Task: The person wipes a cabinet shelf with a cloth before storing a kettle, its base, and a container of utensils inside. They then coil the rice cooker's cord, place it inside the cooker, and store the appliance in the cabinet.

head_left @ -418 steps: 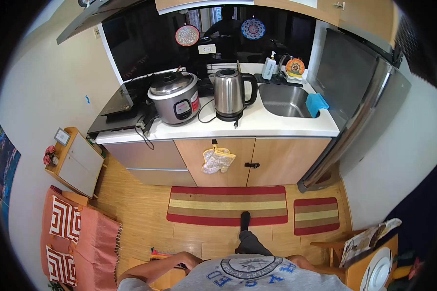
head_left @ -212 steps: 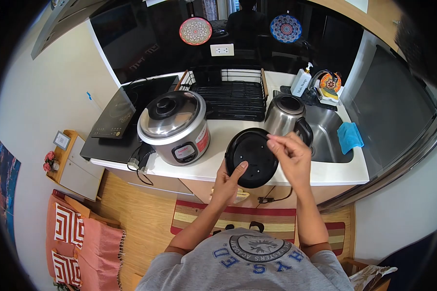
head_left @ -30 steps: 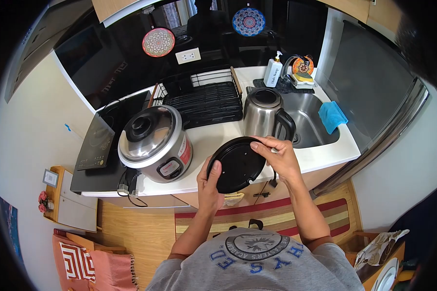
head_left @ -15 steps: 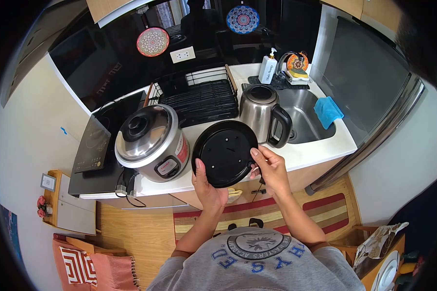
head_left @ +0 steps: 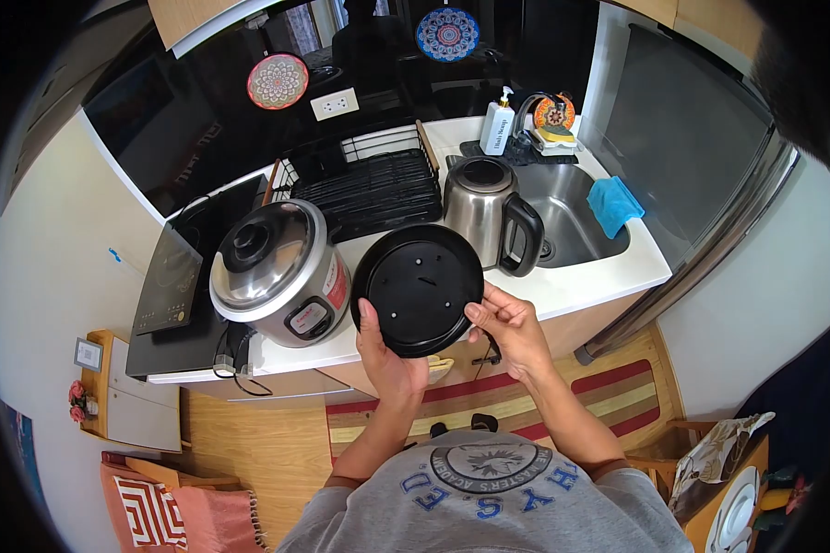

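Observation:
A round black base [head_left: 419, 291] with small screw-like dots on its face is held up in front of the counter. My left hand [head_left: 392, 364] grips its lower left edge, thumb on the face. On the lower right edge, my right hand [head_left: 512, 334] pinches the rim, and a black cord hangs beside those fingers. Behind the base stands a steel kettle [head_left: 475, 205] with a black handle. To the left is a rice cooker [head_left: 277, 267] with its lid on.
A black dish rack [head_left: 378, 189] stands behind the base. The sink [head_left: 567, 217] has a blue cloth [head_left: 615, 206] over its right edge. A soap bottle [head_left: 496, 127] is at the back. An induction cooktop [head_left: 168, 281] lies at the left.
The view has shifted slightly, so the counter items appear further left. The black base has been turned slightly, and my right hand now sits lower on its rim.

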Demonstrator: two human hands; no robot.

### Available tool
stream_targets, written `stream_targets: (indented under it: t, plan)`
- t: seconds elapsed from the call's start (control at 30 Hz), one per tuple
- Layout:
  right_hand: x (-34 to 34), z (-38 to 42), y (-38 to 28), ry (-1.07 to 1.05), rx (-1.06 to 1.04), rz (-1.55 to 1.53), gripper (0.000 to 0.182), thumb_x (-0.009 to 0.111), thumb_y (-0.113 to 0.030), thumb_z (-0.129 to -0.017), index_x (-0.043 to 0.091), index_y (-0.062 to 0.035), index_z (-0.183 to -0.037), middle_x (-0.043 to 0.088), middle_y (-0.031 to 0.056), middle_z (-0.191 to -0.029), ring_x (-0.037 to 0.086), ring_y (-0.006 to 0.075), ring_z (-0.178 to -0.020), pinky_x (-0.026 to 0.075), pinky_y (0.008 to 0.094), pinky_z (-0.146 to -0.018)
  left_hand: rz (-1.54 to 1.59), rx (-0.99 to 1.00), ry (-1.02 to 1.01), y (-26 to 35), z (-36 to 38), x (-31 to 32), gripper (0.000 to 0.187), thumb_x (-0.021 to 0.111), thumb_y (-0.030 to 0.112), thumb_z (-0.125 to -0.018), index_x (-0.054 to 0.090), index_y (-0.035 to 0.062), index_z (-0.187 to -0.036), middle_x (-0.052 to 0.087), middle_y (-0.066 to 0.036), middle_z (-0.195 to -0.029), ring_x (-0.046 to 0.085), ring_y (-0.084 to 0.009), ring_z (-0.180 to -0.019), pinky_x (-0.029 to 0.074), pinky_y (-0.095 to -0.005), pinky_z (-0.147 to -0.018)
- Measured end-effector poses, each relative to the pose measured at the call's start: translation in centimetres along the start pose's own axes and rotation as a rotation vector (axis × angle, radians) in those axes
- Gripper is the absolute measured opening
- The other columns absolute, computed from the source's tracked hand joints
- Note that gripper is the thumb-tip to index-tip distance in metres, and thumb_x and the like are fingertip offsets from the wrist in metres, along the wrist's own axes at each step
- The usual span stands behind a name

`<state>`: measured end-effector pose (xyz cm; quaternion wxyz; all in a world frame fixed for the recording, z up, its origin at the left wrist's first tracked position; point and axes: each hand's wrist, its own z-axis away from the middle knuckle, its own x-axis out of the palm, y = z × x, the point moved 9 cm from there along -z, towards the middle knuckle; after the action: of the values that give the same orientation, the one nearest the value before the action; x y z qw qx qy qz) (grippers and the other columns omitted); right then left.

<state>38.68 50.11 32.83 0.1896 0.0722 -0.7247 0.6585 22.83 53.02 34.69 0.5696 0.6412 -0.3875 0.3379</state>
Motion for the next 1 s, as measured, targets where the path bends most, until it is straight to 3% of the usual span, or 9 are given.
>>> stream_targets:
  t: [0.23, 0.27, 0.33, 0.4, 0.5, 0.67, 0.8, 0.93, 1.0]
  plan:
    - [-1.9, 0.0, -0.5, -0.001, 0.071, 0.424, 0.028, 0.071, -0.011, -0.083, 0.067, -0.0016, -0.11, 0.057, -0.0014, -0.078, 0.048, 0.0041, -0.068, 0.042, 0.0189, -0.06, 0.012, -0.043, 0.058, -0.6, 0.2, -0.4, 0.044, 0.046, 0.035, -0.098, 0.049, -0.0003, -0.124, 0.058, -0.015, -0.119, 0.055, -0.0248, -0.113, 0.045, -0.0391, -0.098]
    - [-2.0, 0.2, 0.0, -0.06, 0.138, 0.528, 0.037, 0.069, -0.012, -0.085, 0.062, 0.0003, -0.118, 0.061, 0.0081, -0.101, 0.057, 0.0106, -0.086, 0.046, 0.0225, -0.073, 0.014, -0.04, 0.053, -1.4, 0.7, -1.2, 0.044, 0.046, 0.035, -0.098, 0.049, -0.0003, -0.124, 0.058, -0.015, -0.119, 0.055, -0.0248, -0.113, 0.045, -0.0391, -0.098]
    - [-0.2, 1.2, -1.2, -0.259, 0.084, 0.199, 0.045, 0.069, -0.02, -0.085, 0.057, 0.0031, -0.122, 0.059, 0.0101, -0.113, 0.057, 0.0156, -0.097, 0.047, 0.0264, -0.081, -0.418, 0.491, -0.182, 1.1, 2.7, -0.9, 0.044, 0.048, 0.033, -0.097, 0.046, -0.0008, -0.125, 0.057, -0.019, -0.117, 0.054, -0.0316, -0.113, 0.045, -0.0446, -0.096]
    - [2.3, 2.9, -3.4, -0.706, 0.081, -0.416, 0.077, 0.061, -0.048, -0.086, 0.039, 0.0088, -0.134, 0.045, 0.0174, -0.138, 0.048, 0.0287, -0.124, 0.045, 0.0405, -0.097, -0.573, 0.457, -0.604, 0.4, 4.2, 1.5, 0.037, 0.058, 0.027, -0.09, 0.054, 0.0019, -0.118, 0.055, -0.017, -0.12, 0.053, -0.0352, -0.115, 0.041, -0.0509, -0.1]
    - [2.6, 2.7, -4.5, -0.664, 0.278, -0.572, 0.094, 0.049, -0.066, -0.08, 0.034, 0.0087, -0.136, 0.041, 0.0237, -0.139, 0.046, 0.03, -0.125, 0.041, 0.0413, -0.103, -1.034, 0.919, -1.289, 2.0, 9.5, 9.5, 0.035, 0.07, 0.018, -0.074, 0.064, 0.019, -0.108, 0.058, 0.001, -0.127, 0.056, -0.035, -0.113, 0.039, -0.054, -0.103]
    - [1.4, 0.8, -5.7, -0.565, 0.324, -0.311, 0.049, 0.056, 0.004, -0.082, 0.044, 0.0099, -0.13, 0.055, 0.024, -0.124, 0.056, 0.0277, -0.115, 0.042, 0.0349, -0.102, -1.298, 0.972, -1.381, -0.4, 10.0, 7.9, 0.04, 0.073, 0.021, -0.067, 0.067, 0.0319, -0.105, 0.06, 0.018, -0.12, 0.039, -0.0298, -0.131, 0.025, -0.057, -0.111]
    - [0.8, -0.1, -6.3, -0.533, 0.281, -0.185, 0.049, 0.056, 0.005, -0.082, 0.046, 0.0093, -0.13, 0.055, 0.0207, -0.127, 0.057, 0.0233, -0.114, 0.043, 0.0328, -0.101, -1.316, 1.004, -1.348, -0.2, 10.1, 7.1, 0.042, 0.071, 0.019, -0.074, 0.063, 0.0288, -0.114, 0.054, 0.015, -0.13, 0.031, -0.028, -0.136, 0.018, -0.0579, -0.113]
    - [0.2, -0.4, -8.2, -0.498, 0.214, -0.169, 0.048, 0.056, 0.004, -0.082, 0.049, 0.0078, -0.129, 0.055, 0.0176, -0.128, 0.058, 0.0198, -0.112, 0.043, 0.0295, -0.1, -1.169, 0.541, -0.849, 1.1, 4.7, 5.5, 0.074, 0.074, 0.017, -0.072, 0.042, 0.0157, -0.139, 0.042, -0.012, -0.142, 0.032, -0.0301, -0.136, 0.022, -0.0553, -0.112]
    - [0.7, -0.4, -8.9, -0.505, 0.195, -0.072, 0.047, 0.058, 0.004, -0.082, 0.05, 0.007, -0.128, 0.056, 0.017, -0.128, 0.058, 0.0188, -0.111, 0.043, 0.0283, -0.099, -0.043, -0.553, -0.431, -2.8, 2.5, 2.6, 0.081, 0.074, 0.014, -0.074, 0.031, 0.0076, -0.142, 0.035, -0.022, -0.144, 0.041, -0.0304, -0.13, 0.034, -0.0466, -0.108]
